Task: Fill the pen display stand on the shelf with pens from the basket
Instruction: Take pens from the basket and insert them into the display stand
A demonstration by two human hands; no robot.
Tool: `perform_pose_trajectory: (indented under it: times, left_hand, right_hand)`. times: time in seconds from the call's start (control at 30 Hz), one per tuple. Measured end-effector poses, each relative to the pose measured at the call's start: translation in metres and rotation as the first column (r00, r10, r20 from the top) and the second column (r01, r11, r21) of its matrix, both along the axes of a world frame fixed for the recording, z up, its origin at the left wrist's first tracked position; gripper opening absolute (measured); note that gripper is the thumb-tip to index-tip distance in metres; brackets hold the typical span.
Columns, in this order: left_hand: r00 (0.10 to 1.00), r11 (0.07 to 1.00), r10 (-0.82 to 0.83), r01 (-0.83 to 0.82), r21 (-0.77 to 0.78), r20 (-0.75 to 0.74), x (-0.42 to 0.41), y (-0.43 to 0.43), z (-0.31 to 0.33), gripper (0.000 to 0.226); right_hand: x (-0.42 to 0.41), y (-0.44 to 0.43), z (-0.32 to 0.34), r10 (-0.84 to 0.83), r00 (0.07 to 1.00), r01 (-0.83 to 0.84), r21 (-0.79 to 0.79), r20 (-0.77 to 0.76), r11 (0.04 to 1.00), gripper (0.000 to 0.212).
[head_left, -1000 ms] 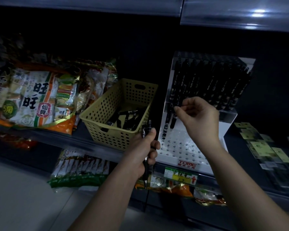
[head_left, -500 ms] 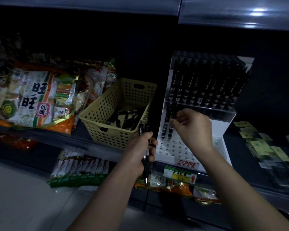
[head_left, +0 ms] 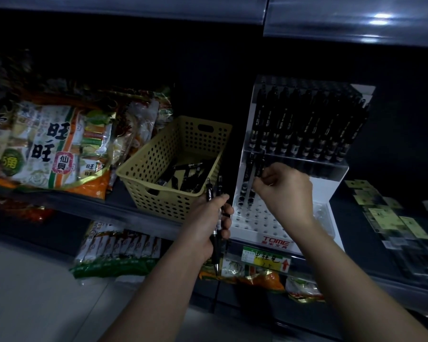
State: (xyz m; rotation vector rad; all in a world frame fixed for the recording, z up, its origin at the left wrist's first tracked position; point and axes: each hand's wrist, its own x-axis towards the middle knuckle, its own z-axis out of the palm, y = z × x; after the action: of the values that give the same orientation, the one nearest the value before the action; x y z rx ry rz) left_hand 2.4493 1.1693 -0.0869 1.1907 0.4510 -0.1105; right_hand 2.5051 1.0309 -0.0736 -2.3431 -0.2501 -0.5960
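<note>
Left hand [head_left: 208, 224], lower centre of frame, is fisted round a small bundle of black pens [head_left: 215, 193]: tops stick up above the fist, tips point down below it, in front of the shelf edge. Right hand [head_left: 286, 191], centre right, pinches the upper part of one pen [head_left: 259, 164] between thumb and fingertips. That pen stands roughly upright in the front left corner of the stand [head_left: 257, 218], just beside another pen already in a hole; can't tell whether its tip is fully seated. Stand is white, perforated base mostly bare at the front, raised back tier packed with black pens [head_left: 307, 124], red TOME label on the front lip. Basket [head_left: 163, 201], yellow and perforated, sits just left of the stand, with loose pens [head_left: 185, 176] lying in its bottom. Snack bags [head_left: 52, 144] fill the left of the frame, and a price tag [head_left: 266, 259] hangs on the shelf edge below the stand.
</note>
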Motion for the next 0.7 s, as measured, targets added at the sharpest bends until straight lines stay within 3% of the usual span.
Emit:
perform_pose_trajectory:
  times: [0.33,0.47,0.53,0.6,0.7]
  left_hand:
    - [0.998,0.999,-0.041,0.04,0.031,0.048,-0.005,-0.002,0.001,0.014]
    - [0.993,0.997,-0.071,0.068,0.043,0.091,-0.007,-0.005,0.002,0.019]
    - [0.987,0.996,-0.079,0.073,0.045,0.137,-0.007,-0.007,0.003,0.015]
    - [0.979,0.996,-0.084,0.075,0.053,0.187,-0.007,-0.011,0.005,0.009]
    - [0.965,0.992,-0.104,0.084,0.094,0.242,-0.008,-0.015,0.007,0.013]
  right_hand:
    - [0.003,-0.001,-0.002,0.017,0.99,-0.028,-0.078,-0.14,0.997,0.016]
    - [-0.004,-0.001,0.011,-0.035,0.994,0.016,-0.18,-0.1,0.983,0.03]
    - [-0.007,0.001,0.022,0.049,0.988,-0.056,-0.042,-0.145,0.998,0.041]
    - [-0.01,0.003,0.03,0.219,0.934,-0.181,0.153,-0.284,0.971,0.046]
    - [-0.013,0.002,0.033,0.405,0.83,-0.299,0.307,-0.383,0.904,0.03]
